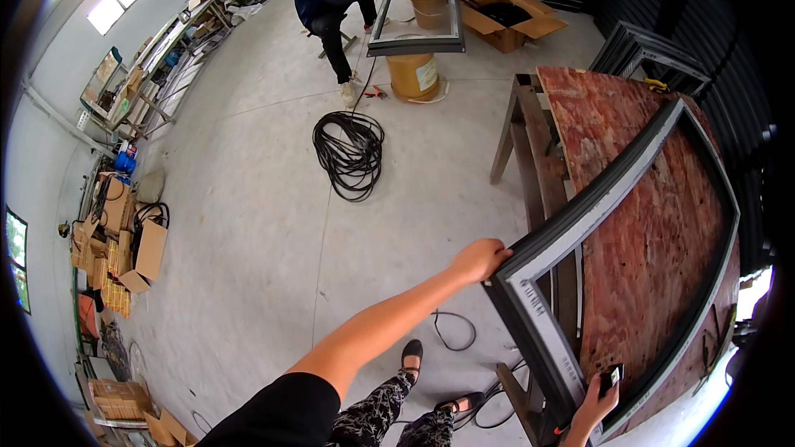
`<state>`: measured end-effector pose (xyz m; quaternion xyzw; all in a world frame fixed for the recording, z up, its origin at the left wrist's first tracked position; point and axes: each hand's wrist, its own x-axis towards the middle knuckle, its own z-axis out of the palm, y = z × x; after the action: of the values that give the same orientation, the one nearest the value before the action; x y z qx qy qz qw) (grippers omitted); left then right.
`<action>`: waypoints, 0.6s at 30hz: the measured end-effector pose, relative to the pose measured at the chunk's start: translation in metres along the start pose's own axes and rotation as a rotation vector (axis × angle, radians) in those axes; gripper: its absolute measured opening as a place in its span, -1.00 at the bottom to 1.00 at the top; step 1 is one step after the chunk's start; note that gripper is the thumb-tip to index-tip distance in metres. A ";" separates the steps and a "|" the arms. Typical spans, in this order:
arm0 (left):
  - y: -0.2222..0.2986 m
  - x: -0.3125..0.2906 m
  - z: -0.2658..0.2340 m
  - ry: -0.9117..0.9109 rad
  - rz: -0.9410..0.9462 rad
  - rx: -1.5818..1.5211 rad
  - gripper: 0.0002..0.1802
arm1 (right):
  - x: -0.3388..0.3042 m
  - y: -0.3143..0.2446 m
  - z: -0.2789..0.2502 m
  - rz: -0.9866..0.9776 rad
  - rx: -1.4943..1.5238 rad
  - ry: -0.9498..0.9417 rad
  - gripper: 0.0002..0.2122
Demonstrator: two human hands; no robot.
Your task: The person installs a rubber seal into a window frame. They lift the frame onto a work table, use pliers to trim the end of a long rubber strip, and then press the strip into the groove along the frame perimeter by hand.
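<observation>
A dark grey metal window frame (553,242) lies tilted across the workbench, its near-left corner reaching past the bench edge. My left hand (483,259) is closed around that corner, fingers curled over the outer edge. At the frame's near side, my right hand (599,404) is closed on a small black object (611,377) with a shiny face; its exact kind is too small to tell. A reddish plywood board (633,269) on the wooden bench shows through the frame's opening. Some orange-red bit (560,430) shows beside my right hand, mostly hidden.
A coil of black hose or cable (349,156) lies on the concrete floor, and loose cable (455,331) near my feet. Ahead, a seated person (319,0) works at another frame (416,50) set on a bucket (412,79). Cardboard boxes (151,252) line the left wall.
</observation>
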<state>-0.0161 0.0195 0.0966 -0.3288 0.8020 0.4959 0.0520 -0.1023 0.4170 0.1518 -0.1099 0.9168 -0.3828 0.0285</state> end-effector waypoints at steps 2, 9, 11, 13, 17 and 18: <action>0.011 0.028 -0.002 0.034 0.022 -0.006 -0.55 | 0.017 -0.016 0.012 -0.072 0.085 0.070 -0.69; 0.026 0.079 -0.005 0.061 0.055 0.088 -0.54 | 0.055 -0.004 0.020 -0.099 0.012 0.058 -0.69; 0.023 0.082 -0.005 0.022 0.060 0.062 -0.52 | 0.054 -0.008 0.020 -0.039 0.029 0.056 -0.68; 0.024 0.081 -0.011 -0.034 0.032 0.060 -0.50 | 0.049 -0.028 0.019 -0.018 0.036 0.050 -0.70; 0.034 0.084 -0.015 -0.105 -0.019 0.086 -0.48 | 0.047 -0.030 0.018 -0.027 0.011 0.076 -0.73; 0.027 0.092 -0.005 -0.071 0.020 0.090 -0.48 | 0.047 0.017 0.028 -0.101 0.026 0.155 -0.70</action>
<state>-0.1019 -0.0206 0.0818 -0.3002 0.8245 0.4711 0.0901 -0.1474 0.3988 0.1217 -0.1259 0.9046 -0.4029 -0.0603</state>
